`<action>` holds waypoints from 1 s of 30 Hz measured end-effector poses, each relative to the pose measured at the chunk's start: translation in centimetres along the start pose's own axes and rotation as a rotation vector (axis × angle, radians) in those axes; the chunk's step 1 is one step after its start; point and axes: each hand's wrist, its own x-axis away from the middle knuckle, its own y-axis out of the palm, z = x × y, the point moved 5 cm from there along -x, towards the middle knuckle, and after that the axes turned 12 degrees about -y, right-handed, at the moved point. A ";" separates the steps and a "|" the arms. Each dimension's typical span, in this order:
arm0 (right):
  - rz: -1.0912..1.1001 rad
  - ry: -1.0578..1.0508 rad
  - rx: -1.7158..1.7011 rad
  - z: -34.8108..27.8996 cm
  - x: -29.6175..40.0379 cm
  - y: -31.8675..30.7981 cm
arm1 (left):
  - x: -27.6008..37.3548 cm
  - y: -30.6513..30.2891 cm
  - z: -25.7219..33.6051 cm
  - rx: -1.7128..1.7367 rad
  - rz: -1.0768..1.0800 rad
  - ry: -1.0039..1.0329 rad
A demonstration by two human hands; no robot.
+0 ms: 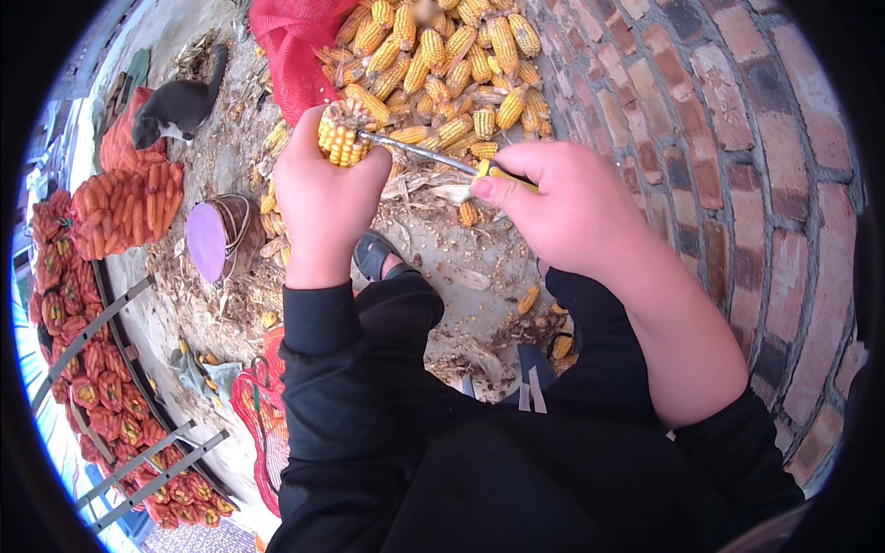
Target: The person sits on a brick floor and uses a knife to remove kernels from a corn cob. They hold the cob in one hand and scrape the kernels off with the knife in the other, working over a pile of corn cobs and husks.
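Note:
My left hand [328, 193] is closed around an ear of corn [340, 142], whose yellow kernels and rough end show above the fingers. My right hand [563, 200] grips the yellow and black handle of a screwdriver [429, 153]. The metal shaft points left, and its tip meets the side of the ear near the rough end. Beyond both hands lies a large heap of husked corn ears [442, 69], with a red mesh sack [294, 55] along its left edge.
A brick wall [691, 138] runs along the right. To the left are a round stool with a purple top [206, 242], a grey and white cat [176, 110] and orange mesh sacks of corn [124, 211]. Loose kernels and husks litter the concrete floor [442, 339].

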 end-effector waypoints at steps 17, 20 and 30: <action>0.174 0.028 -0.621 2.0 -0.8 -1.1 | 1.4 3.6 -0.7 0.580 -0.319 -0.217; 0.093 0.011 -0.473 0.9 -0.3 -0.4 | 1.2 3.2 -0.7 0.586 -0.332 -0.229; -0.168 0.105 -0.440 0.3 0.2 0.1 | 0.1 2.5 -1.6 0.653 -0.150 -0.181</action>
